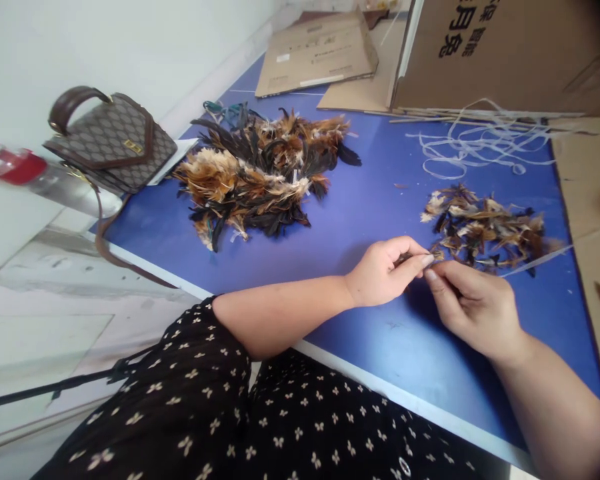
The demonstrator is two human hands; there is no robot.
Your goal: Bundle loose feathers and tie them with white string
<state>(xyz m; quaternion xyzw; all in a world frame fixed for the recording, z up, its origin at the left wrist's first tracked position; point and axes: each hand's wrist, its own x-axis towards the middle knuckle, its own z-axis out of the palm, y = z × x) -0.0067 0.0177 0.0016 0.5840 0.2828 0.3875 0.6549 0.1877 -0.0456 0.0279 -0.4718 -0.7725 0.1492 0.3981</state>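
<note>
Feathers (403, 259) mostly hidden by fingers (413, 269)

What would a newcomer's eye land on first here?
Probably the large heap of brown and black feathers on the blue table, just right of the patterned handbag. Next, the left hand and right hand, fingertips together at the near edge of a smaller feather pile. Beyond that pile lies tangled white string.
</note>
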